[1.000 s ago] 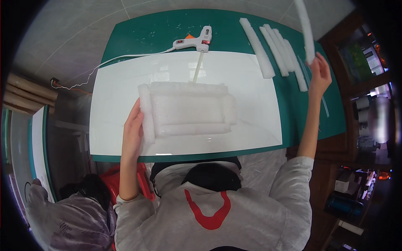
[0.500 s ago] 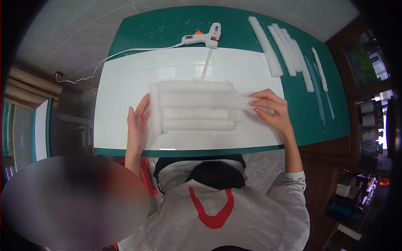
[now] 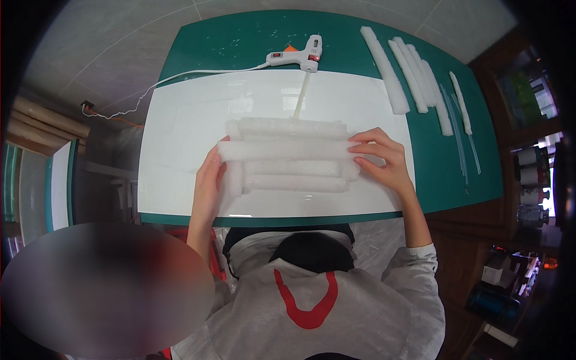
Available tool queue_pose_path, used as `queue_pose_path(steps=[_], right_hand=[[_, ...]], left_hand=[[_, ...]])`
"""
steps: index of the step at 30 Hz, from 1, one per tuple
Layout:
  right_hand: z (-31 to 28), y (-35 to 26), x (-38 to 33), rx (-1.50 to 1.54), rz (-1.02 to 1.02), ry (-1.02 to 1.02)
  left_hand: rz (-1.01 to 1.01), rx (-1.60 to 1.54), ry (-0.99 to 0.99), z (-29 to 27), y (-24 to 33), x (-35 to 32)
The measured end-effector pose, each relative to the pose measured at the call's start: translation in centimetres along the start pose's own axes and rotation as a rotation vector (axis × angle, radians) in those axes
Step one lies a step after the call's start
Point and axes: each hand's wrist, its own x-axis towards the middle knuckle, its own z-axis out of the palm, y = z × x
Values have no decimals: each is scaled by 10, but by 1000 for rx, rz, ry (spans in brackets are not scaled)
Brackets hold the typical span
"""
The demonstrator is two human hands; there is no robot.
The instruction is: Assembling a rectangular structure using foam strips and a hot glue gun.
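A long white foam strip (image 3: 285, 150) lies crosswise over a flat assembly of similar white foam strips (image 3: 294, 182), its left end sticking out past the assembly's left edge. My left hand (image 3: 207, 180) is at that left end, thumb and fingers closed on it. At the opposite end my right hand (image 3: 384, 159) pinches the strip between thumb and fingers, near the assembly's right edge. Beyond the assembly, a white hot glue gun (image 3: 298, 58) rests on its side with a pale glue stick (image 3: 302, 96) extending from it toward the strips.
Several loose foam strips (image 3: 384, 72) lie at the far right of the green table (image 3: 456, 162), beside thin clear sticks (image 3: 461, 144). A glossy white board (image 3: 174, 144) is under the work. The gun's white cord (image 3: 198, 73) runs off leftward to a socket (image 3: 87, 105).
The loose strip has moved left across the assembly. My left hand, open beside the assembly before, has closed on the strip's left end. The assembly has shifted slightly right.
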Motion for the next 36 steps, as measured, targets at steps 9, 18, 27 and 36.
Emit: queue_pose_path(steps=[9, 18, 27, 36], right_hand=[[-3, 3, -5, 25, 42, -46], [-2, 7, -14, 99, 145, 29], [4, 14, -18, 39, 75, 110], [-3, 0, -17, -252, -22, 103]], left_hand=[[-8, -44, -45, 1, 1, -1], [17, 133, -77, -4, -2, -10], [272, 376, 9, -13, 35, 23], [716, 1263, -290, 34, 61, 158]])
